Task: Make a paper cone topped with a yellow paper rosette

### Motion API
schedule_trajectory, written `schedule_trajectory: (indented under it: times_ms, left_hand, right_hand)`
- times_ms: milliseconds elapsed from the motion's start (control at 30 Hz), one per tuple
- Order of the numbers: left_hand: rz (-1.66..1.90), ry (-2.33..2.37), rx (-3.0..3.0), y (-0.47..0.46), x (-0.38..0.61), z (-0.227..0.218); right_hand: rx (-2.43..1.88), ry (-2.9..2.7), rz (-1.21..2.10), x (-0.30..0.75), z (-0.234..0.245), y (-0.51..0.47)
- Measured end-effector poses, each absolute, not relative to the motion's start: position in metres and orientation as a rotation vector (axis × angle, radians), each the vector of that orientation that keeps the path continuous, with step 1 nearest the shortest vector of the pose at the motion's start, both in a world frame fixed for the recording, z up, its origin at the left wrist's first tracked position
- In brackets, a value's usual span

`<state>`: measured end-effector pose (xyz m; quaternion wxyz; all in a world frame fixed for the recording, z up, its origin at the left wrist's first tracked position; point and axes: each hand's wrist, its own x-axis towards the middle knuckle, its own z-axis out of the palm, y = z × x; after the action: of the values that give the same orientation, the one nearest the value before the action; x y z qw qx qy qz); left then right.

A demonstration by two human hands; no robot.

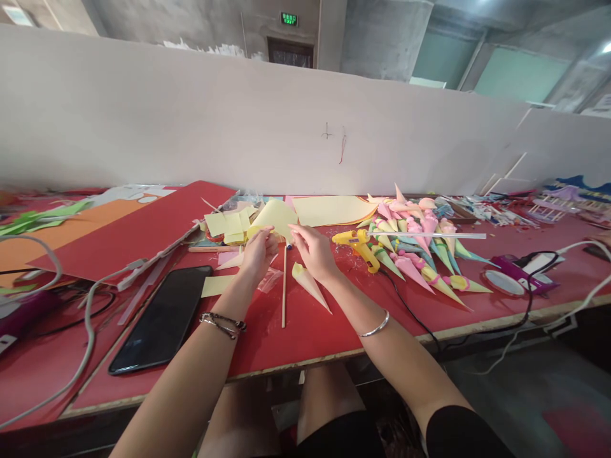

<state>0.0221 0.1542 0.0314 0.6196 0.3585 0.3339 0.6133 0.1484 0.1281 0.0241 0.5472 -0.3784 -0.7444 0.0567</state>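
A sheet of pale yellow paper [275,215] stands between my hands, partly curved. My left hand [260,256] is closed with its fingertips on the sheet's left side. At the right edge my right hand [314,253] pinches the paper between thumb and bent fingers; the exact contact is small. Below the hands a thin wooden stick [284,289] lies pointing toward me. Beside it, under my right hand, rests a pale yellow and cream paper cone [310,286]. Small yellow paper squares [229,222] are piled left of the sheet.
A yellow glue gun [358,245] with a long clear glue stick lies to the right. Behind it several pastel cones [420,235] are heaped. A black phone [162,318] and red board [138,232] lie left. Cables cross both sides of the red table [305,343].
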Motion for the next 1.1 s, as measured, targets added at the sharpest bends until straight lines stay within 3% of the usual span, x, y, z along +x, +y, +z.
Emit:
schedule_trajectory:
  times_ms: [233,633,1100]
  left_hand:
    - [1.561,0.765,0.779,0.1533,0.0241,0.0308]
    - [1.468,0.741,0.839,0.1513,0.0195,0.0336]
    - [1.638,1.039,0.789,0.1581,0.0208,0.026]
  right_hand:
    - [-0.857,-1.76,0.103,0.1483,0.0244,0.1293]
    - [-0.915,-1.773,0.164,0.1466,0.024,0.1275]
    - [-0.867,-1.811,0.187,0.1459,0.0226,0.13]
